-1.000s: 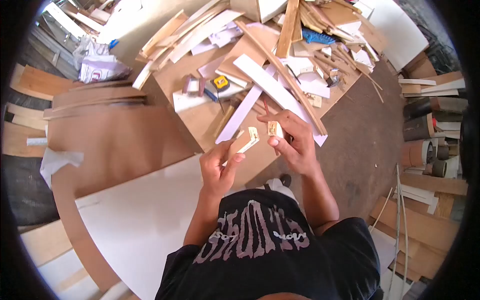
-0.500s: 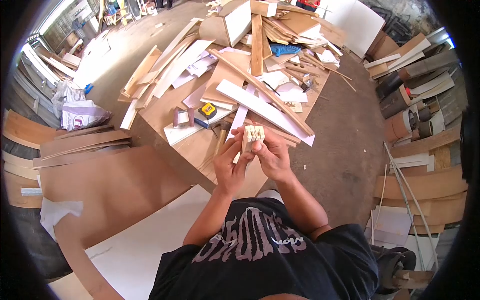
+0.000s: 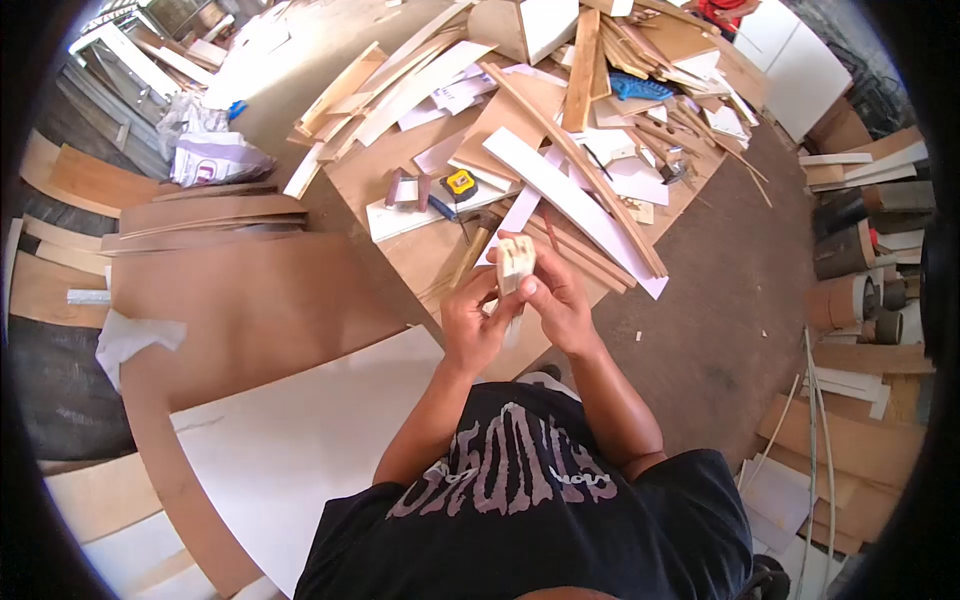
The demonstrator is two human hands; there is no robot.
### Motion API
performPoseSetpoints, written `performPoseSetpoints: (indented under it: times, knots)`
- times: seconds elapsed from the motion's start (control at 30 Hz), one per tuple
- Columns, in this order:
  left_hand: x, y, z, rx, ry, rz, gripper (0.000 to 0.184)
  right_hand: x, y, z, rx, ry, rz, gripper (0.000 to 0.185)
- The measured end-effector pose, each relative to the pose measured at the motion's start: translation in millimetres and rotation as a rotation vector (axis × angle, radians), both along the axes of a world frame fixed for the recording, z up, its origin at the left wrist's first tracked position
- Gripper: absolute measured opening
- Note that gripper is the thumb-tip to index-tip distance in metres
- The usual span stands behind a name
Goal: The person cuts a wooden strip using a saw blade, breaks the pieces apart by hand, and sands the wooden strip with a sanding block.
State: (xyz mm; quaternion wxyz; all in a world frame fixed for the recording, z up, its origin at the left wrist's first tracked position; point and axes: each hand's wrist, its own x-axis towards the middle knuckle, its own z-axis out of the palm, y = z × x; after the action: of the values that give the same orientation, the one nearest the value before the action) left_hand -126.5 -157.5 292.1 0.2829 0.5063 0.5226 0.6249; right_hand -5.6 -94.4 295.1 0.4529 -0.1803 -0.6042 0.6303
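Both hands grip a small bundle of pale wood pieces in front of my chest, its cut ends turned up toward me. My left hand wraps the left side, with its thumb along the lower part. My right hand closes round the right side, thumb pressed on the front face. How many pieces are in the bundle I cannot tell. Just beyond the hands, on the wooden worktable, lie a yellow tape measure, a blue-handled tool and a small brown frame-like piece.
Wood strips and offcuts pile across the table, with a blue tool among them. Brown and white boards stand at my left. Sheets and rolls line the right side. A person in red is at the far edge.
My view has shifted, so the table sits higher and further right in it. The wood bundle has turned slightly in my hands, and both hands still hold it.
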Motion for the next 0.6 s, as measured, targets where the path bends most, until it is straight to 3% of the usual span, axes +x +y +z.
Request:
performPoseSetpoints:
  times: [0.03, 0.1, 0.27, 0.33, 0.47, 0.57, 0.6]
  knots:
    - [1, 1, -5, -0.012, 0.011, 0.012, 0.021, 2, 3, -11, 0.059, -0.032, -0.004, 0.047]
    - [-1, 1, -15, -0.076, -0.247, 0.036, 0.017, 5, 2, -27, 0.126, -0.096, 0.0, 0.049]
    - [-11, 15, -40, -0.16, -0.217, 0.168, 0.02, 3, -3, -71, 0.052, -0.263, -0.074, 0.046]
    - [-23, 29, -56, -0.246, -0.251, 0.122, 0.021, 0, -1, -91, -0.092, -0.356, -0.05, 0.044]
    - [-45, 61, -85, -0.413, -0.419, -0.001, 0.027, -21, 13, -107, -0.135, -0.407, -0.232, 0.043]
    - [-80, 88, -141, -0.49, -0.243, -0.076, 0.035, -42, 38, -108, -0.231, -0.657, -0.307, 0.04]
    - [-86, 99, -135, -0.468, -0.304, -0.155, 0.043, -52, 44, -122, -0.213, -0.725, -0.4, 0.039]
